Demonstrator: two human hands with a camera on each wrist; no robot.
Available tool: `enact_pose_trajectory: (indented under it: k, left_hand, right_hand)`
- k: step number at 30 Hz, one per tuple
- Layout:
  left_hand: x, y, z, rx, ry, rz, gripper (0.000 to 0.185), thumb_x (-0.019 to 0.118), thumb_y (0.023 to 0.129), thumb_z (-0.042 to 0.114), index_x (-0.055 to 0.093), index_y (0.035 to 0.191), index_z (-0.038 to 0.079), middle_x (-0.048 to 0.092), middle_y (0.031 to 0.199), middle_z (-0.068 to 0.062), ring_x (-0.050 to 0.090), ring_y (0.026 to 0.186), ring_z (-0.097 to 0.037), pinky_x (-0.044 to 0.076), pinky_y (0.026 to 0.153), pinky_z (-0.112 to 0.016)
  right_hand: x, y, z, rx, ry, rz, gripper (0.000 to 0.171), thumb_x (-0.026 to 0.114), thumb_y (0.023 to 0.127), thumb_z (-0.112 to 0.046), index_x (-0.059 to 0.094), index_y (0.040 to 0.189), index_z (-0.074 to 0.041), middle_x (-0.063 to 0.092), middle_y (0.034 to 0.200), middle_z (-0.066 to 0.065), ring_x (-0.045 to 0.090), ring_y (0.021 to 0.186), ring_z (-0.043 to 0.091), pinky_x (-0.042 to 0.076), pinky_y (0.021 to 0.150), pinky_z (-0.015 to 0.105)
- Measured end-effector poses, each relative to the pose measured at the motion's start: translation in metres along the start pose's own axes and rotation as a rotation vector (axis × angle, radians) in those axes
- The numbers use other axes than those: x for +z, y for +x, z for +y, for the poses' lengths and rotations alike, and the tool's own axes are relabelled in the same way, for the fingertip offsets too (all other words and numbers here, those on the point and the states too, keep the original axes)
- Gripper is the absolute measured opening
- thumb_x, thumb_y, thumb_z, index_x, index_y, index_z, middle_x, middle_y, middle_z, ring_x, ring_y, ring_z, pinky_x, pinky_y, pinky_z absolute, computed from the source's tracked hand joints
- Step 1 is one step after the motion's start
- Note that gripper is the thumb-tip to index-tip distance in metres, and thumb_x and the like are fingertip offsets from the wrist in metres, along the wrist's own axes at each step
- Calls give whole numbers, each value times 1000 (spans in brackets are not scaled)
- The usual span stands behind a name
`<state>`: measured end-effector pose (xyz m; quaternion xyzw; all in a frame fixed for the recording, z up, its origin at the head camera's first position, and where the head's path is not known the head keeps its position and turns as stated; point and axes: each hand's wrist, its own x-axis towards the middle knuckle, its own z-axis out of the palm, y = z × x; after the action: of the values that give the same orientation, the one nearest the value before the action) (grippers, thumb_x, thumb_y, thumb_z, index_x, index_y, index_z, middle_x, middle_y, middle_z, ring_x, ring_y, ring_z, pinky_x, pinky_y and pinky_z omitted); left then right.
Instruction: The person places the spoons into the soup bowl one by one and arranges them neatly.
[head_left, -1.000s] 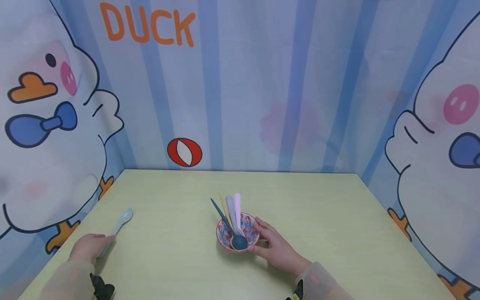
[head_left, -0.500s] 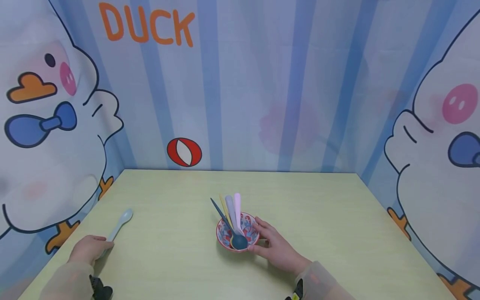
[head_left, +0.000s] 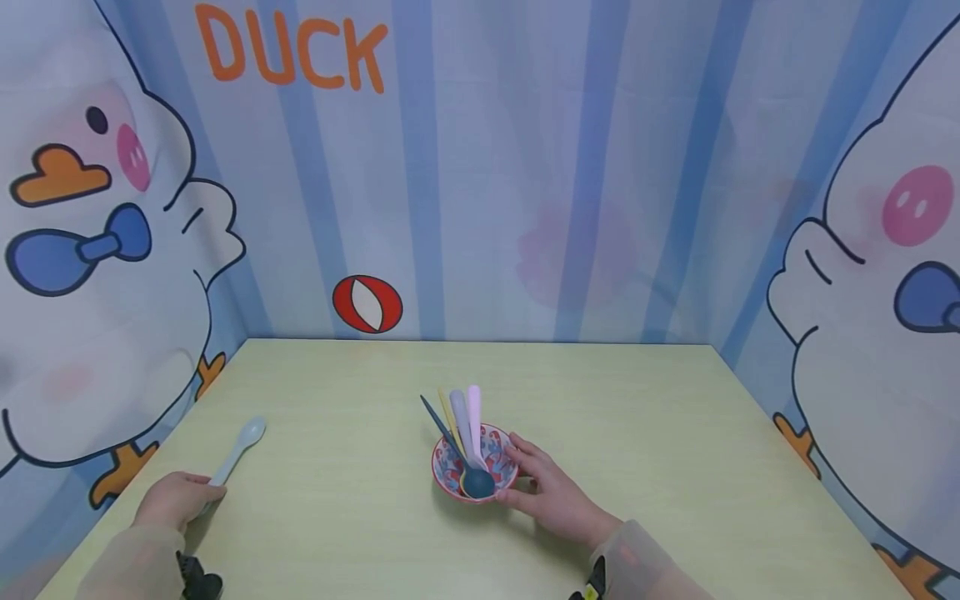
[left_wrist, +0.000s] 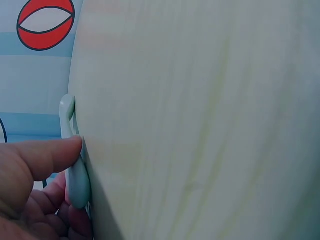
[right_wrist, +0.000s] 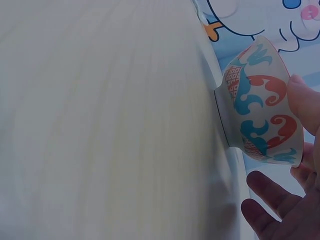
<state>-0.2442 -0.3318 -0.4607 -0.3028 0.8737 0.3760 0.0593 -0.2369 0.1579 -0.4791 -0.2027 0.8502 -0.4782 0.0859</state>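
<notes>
At the table's left side, my left hand (head_left: 172, 500) pinches the handle of a light blue spoon (head_left: 242, 443). The bowl end of this spoon points away from me, and part of the handle is hidden by my fingers. In the left wrist view the thumb (left_wrist: 60, 154) lies along one side of the handle. My right hand (head_left: 558, 496) holds the right rim of a patterned bowl (head_left: 498, 450). Inside the bowl lean a dark blue spoon (head_left: 477, 483), a pink spoon (head_left: 475, 417), a purple handle (head_left: 461, 417) and a thin yellow handle (head_left: 447, 412).
Both hands work over a pale yellow-green table (head_left: 337, 500). A blue striped cloth with duck drawings (head_left: 495, 167) stands around its back and sides. Bare tabletop lies between the left spoon and the bowl.
My left hand has slid slightly down the light blue spoon's handle, toward me, while the spoon stays about where it was. The right hand and the bowl show no visible movement.
</notes>
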Motion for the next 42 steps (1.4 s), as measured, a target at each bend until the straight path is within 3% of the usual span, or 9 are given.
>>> enact_pose_trajectory:
  k: [16, 42]
  left_hand:
    - [0, -1, 0, 9, 46, 8, 44, 66, 89, 21, 52, 113, -14, 54, 103, -27, 48, 92, -37, 44, 74, -44]
    - [3, 10, -6, 24, -81, -27, 54, 63, 90, 31, 52, 122, -11, 53, 114, -29, 47, 98, -40, 44, 76, -48]
  right_hand:
    - [1, 1, 1, -7, 1, -4, 75, 67, 89, -36, 34, 148, -6, 15, 160, 6, 50, 120, 22, 42, 101, 43]
    - [1, 1, 3, -10, -3, 4, 75, 67, 89, -37, 34, 148, -6, 15, 160, 6, 50, 119, 20, 41, 101, 44]
